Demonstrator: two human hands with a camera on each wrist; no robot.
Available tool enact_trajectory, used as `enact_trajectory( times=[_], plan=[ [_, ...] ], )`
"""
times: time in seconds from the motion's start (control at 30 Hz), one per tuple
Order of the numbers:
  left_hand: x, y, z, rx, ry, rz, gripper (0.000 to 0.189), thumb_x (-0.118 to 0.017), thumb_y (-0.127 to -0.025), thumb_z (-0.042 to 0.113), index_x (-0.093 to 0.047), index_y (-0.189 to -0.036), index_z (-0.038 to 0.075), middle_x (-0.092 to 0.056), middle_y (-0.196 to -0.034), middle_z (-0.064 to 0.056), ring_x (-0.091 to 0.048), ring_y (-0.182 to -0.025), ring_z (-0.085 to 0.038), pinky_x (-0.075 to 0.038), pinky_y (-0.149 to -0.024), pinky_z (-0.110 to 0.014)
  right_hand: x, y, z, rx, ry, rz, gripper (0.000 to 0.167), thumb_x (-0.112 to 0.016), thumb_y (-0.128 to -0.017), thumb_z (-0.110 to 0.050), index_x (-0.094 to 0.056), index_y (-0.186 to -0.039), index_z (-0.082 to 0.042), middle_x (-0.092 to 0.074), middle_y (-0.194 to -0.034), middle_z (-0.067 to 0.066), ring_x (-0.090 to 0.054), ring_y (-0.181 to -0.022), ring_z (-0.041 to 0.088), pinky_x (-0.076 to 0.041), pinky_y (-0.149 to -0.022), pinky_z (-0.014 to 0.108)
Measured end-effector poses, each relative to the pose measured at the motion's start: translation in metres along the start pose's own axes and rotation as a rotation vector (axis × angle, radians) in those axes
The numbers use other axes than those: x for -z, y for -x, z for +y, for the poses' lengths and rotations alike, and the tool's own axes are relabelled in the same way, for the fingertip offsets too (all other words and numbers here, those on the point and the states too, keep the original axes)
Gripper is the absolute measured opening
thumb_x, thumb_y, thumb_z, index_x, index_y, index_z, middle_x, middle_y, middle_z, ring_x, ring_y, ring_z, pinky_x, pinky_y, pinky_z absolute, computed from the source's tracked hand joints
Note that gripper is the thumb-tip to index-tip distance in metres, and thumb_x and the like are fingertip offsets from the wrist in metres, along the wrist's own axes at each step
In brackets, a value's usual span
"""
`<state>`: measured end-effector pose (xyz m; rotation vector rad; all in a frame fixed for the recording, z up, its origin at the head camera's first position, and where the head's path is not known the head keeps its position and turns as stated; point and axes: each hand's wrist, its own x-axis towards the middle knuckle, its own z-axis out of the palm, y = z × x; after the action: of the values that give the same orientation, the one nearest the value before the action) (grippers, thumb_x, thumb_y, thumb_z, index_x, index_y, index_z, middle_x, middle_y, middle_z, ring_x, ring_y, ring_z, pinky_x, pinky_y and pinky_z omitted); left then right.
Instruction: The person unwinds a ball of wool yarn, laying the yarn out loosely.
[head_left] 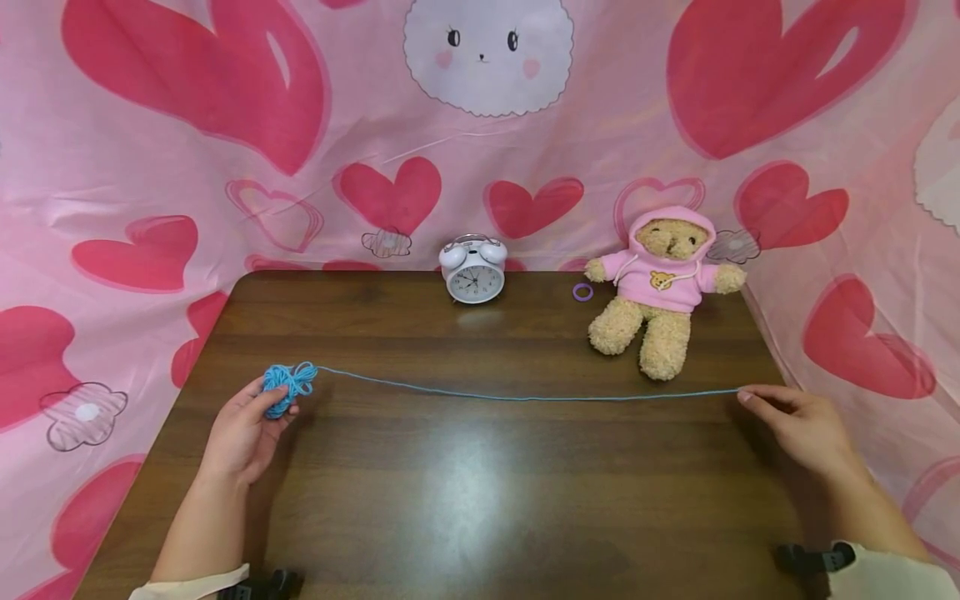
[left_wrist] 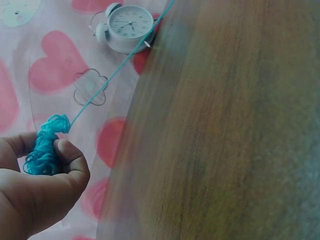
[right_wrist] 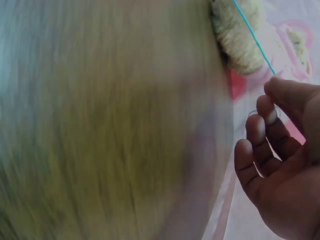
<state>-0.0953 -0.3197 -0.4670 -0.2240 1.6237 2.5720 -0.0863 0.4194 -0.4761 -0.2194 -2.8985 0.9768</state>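
In the head view my left hand (head_left: 251,429) grips a small bundle of blue yarn (head_left: 279,387) over the table's left side. One strand of yarn (head_left: 525,399) runs from the bundle across to the right, sagging slightly in the middle. At the far right my right hand (head_left: 806,425) pinches the strand's other end between thumb and index finger. The left wrist view has the looped yarn bundle (left_wrist: 46,150) between the thumb and fingers of my left hand (left_wrist: 47,195). In the right wrist view, the other fingers of my right hand (right_wrist: 285,150) are loosely bent.
A white alarm clock (head_left: 475,279) stands at the back of the brown wooden table (head_left: 360,508). To its right lies a purple ring (head_left: 582,292). A teddy bear (head_left: 663,283) in a pink hoodie leans at the back right, behind the strand. Pink heart-patterned cloth (head_left: 382,83) surrounds the table.
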Motion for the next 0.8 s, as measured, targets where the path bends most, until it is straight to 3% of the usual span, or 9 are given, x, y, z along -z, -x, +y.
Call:
enact_trajectory(
  times=[0.17,0.27,0.4,0.47,0.53,0.63,0.7,0.8],
  plan=[
    [-0.002,0.0,-0.001,-0.009,-0.002,0.004,0.019,-0.051,-0.107,0.003,-0.069,-0.115,0.005,-0.071,-0.1,-0.003,-0.065,-0.083,-0.016,-0.057,-0.078,-0.024,-0.004,-0.007,0.013,0.1,0.102,0.001,0.031,-0.078,-0.094,-0.034,-0.081,-0.11,-0.008,-0.078,-0.102,0.014,-0.036,-0.089,-0.033,-0.039,-0.071,0.013],
    [-0.003,0.0,-0.001,-0.012,0.002,0.006,0.019,-0.052,-0.107,0.003,-0.069,-0.115,0.005,-0.071,-0.1,-0.003,-0.064,-0.083,-0.016,-0.057,-0.078,-0.025,-0.006,-0.01,0.02,0.158,0.146,-0.012,0.025,-0.079,-0.093,-0.031,-0.082,-0.108,-0.01,-0.077,-0.104,0.018,-0.034,-0.092,-0.034,-0.038,-0.073,0.012],
    [-0.003,0.0,-0.001,-0.01,0.006,0.007,0.02,-0.052,-0.107,0.003,-0.07,-0.114,0.005,-0.072,-0.1,-0.003,-0.064,-0.083,-0.016,-0.056,-0.077,-0.025,-0.008,-0.012,0.026,0.207,0.195,-0.034,0.021,-0.079,-0.093,-0.028,-0.082,-0.106,-0.012,-0.077,-0.105,0.017,-0.039,-0.093,-0.029,-0.04,-0.075,0.02],
    [-0.004,-0.001,0.0,-0.009,0.005,0.004,0.021,-0.051,-0.108,0.003,-0.07,-0.114,0.005,-0.072,-0.1,-0.004,-0.065,-0.083,-0.016,-0.056,-0.077,-0.025,-0.009,-0.012,0.027,0.223,0.218,-0.037,0.021,-0.079,-0.093,-0.027,-0.082,-0.107,-0.012,-0.077,-0.105,0.017,-0.051,-0.094,-0.017,-0.043,-0.078,0.028],
    [-0.006,-0.001,0.0,-0.008,0.004,0.002,0.021,-0.05,-0.108,0.003,-0.07,-0.114,0.005,-0.072,-0.1,-0.004,-0.065,-0.083,-0.016,-0.056,-0.077,-0.025,-0.01,-0.012,0.028,0.237,0.238,-0.039,0.021,-0.079,-0.093,-0.025,-0.081,-0.107,-0.01,-0.076,-0.105,0.019,-0.063,-0.097,0.004,-0.047,-0.081,0.039],
    [-0.008,-0.002,0.0,0.0,0.007,0.003,0.021,-0.051,-0.108,0.003,-0.07,-0.114,0.005,-0.072,-0.1,-0.003,-0.065,-0.083,-0.016,-0.056,-0.078,-0.025,-0.009,-0.011,0.028,0.257,0.257,-0.052,0.022,-0.078,-0.093,-0.021,-0.079,-0.11,-0.007,-0.074,-0.107,0.022,-0.067,-0.101,0.037,-0.046,-0.083,0.054],
    [-0.009,-0.002,0.0,0.006,0.011,0.006,0.02,-0.051,-0.107,0.003,-0.07,-0.114,0.005,-0.072,-0.099,-0.003,-0.065,-0.083,-0.016,-0.056,-0.077,-0.025,-0.008,-0.012,0.028,0.268,0.261,-0.062,0.023,-0.078,-0.092,-0.018,-0.078,-0.111,-0.005,-0.074,-0.107,0.024,-0.065,-0.103,0.047,-0.046,-0.082,0.053],
    [-0.01,-0.003,0.001,0.011,0.016,0.007,0.02,-0.051,-0.107,0.002,-0.07,-0.114,0.005,-0.071,-0.098,-0.003,-0.065,-0.082,-0.016,-0.056,-0.077,-0.025,-0.007,-0.012,0.029,0.281,0.27,-0.066,0.023,-0.079,-0.091,-0.016,-0.078,-0.111,-0.005,-0.074,-0.107,0.022,-0.065,-0.102,0.045,-0.045,-0.08,0.041]
  ],
)
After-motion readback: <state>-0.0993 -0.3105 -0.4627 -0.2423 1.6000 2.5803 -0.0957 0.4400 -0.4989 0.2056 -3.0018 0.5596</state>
